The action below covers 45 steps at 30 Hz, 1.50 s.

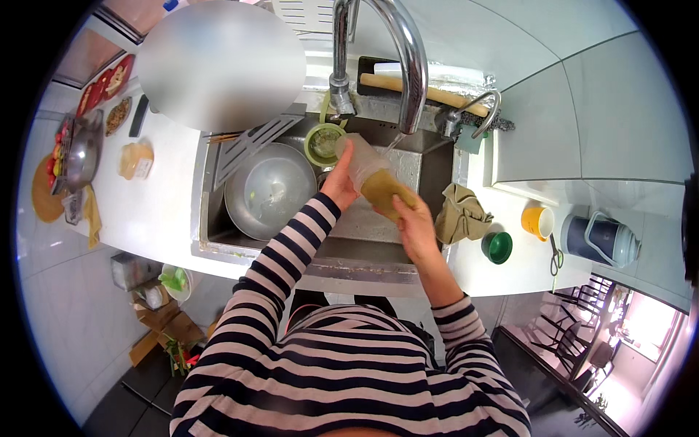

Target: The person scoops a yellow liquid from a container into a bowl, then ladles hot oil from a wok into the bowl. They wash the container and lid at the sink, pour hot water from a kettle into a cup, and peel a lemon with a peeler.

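Observation:
Over the sink [371, 254], my left hand [342, 183] is closed around one end of a translucent plastic container [365, 157], which lies tilted. An olive-yellow piece [385, 191] covers its other end; whether it is a cloth or part of the container I cannot tell. My right hand [416, 224] grips this piece and looks slightly blurred. Water runs from the chrome faucet [413, 71] just behind the container. A green strainer cup [323, 145] sits behind my left hand. To its left, a large metal bowl [270, 191] rests in the sink's left part.
A slotted grey rack [254, 145] spans the sink's left corner. An olive cloth [463, 216] hangs over the right rim, near a green bowl [497, 247], a yellow mug [538, 223], scissors [555, 257] and a thermos jug [598, 239]. A wooden rolling pin [426, 94] lies behind the faucet. A jar [135, 161] stands left.

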Each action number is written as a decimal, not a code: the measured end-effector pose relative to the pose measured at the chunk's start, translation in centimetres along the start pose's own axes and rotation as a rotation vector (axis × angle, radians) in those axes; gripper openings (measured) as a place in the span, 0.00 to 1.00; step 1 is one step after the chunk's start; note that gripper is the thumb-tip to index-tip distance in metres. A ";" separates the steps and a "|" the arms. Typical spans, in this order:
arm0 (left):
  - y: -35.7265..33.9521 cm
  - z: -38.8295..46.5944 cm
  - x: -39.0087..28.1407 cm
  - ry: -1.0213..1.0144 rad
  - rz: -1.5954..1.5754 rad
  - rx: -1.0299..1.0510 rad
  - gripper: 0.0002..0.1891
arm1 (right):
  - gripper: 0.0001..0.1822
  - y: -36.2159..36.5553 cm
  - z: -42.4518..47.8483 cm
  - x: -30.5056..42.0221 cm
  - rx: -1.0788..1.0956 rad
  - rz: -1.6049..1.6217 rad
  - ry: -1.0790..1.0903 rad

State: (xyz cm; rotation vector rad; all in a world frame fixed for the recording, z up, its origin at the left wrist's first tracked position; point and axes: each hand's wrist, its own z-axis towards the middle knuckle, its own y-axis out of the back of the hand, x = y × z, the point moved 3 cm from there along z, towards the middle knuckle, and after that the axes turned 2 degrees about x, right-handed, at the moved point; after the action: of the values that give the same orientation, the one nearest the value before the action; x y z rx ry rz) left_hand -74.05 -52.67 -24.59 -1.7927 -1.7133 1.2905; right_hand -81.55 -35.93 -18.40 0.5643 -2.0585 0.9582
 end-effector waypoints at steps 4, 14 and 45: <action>1.7 0.0 0.3 0.079 0.020 -0.009 0.37 | 0.19 0.4 -1.0 6.2 -0.090 -0.219 0.274; 1.2 -1.2 1.8 0.111 0.223 0.008 0.39 | 0.23 -2.2 6.8 1.8 0.437 -1.089 0.596; -2.8 1.3 2.4 0.213 -0.440 0.032 0.39 | 0.19 -2.0 0.8 6.1 -0.239 -1.026 0.984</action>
State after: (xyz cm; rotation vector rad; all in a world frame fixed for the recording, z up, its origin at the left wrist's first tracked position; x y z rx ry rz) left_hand -77.08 -50.31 -23.98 -1.3704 -1.8165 0.9019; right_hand -84.28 -38.20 -13.01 0.7028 -0.7754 0.2338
